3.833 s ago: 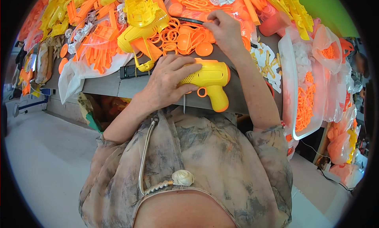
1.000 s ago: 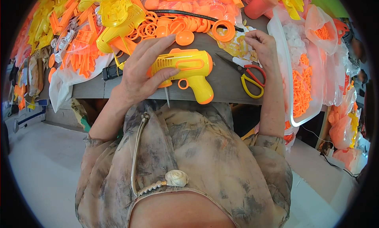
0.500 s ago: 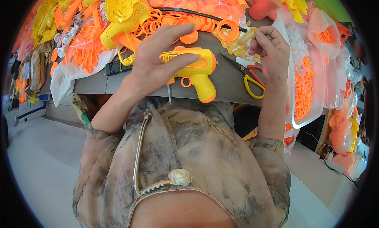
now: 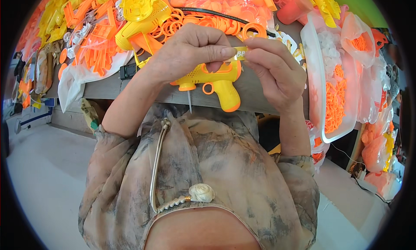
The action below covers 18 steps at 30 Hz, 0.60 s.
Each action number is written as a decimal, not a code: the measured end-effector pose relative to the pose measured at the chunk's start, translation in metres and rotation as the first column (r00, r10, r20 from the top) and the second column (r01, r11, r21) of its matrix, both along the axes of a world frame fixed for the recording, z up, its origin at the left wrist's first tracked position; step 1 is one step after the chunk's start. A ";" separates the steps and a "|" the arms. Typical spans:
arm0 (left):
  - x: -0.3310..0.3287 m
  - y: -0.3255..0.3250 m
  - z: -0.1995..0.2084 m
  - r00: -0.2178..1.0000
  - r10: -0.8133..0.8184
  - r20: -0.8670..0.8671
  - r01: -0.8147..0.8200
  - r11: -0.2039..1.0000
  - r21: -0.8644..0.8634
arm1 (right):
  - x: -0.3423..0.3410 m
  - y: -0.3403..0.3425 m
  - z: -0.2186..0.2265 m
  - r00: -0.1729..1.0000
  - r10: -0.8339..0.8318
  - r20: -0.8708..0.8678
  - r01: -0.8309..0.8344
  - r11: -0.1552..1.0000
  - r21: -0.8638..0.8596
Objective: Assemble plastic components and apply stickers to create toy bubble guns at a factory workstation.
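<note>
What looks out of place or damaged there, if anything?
No clear damage shows. Slightly odd: a thin pale strip juts from the yellow toy gun past the front edge of the table, and white plastic droops over that edge at left; both overhang rather than lie flat.

The left hand [image 4: 184,55] and right hand [image 4: 279,72] each pinch one end of a small yellow strip [image 4: 240,53] with pale lettering. Near it, a yellow-and-orange toy gun [image 4: 225,89] lies on its side on the grey desk [image 4: 260,96], partly hidden by the left hand. At right, a white tray [image 4: 315,76] holds small orange parts [image 4: 333,105] and translucent pieces [image 4: 328,50].
</note>
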<state>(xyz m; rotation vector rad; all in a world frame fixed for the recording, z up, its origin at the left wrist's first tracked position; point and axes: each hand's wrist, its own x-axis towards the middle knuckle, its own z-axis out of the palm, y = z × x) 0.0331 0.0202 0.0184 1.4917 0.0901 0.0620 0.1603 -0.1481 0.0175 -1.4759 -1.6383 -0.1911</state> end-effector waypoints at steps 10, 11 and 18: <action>-0.011 -0.001 -0.014 0.995 0.100 0.010 -0.097 0.935 0.342 | 0.002 -0.012 -0.014 0.904 0.033 -0.425 -0.109 0.982 -0.156; -0.015 0.002 -0.021 0.970 0.094 0.226 -0.204 0.823 0.530 | 0.006 -0.017 -0.017 0.882 -0.014 -0.471 -0.103 0.969 -0.222; -0.047 0.013 -0.049 0.903 -0.168 0.396 -0.306 0.395 0.866 | 0.008 -0.034 -0.026 0.914 -0.148 -0.379 -0.058 0.875 -0.481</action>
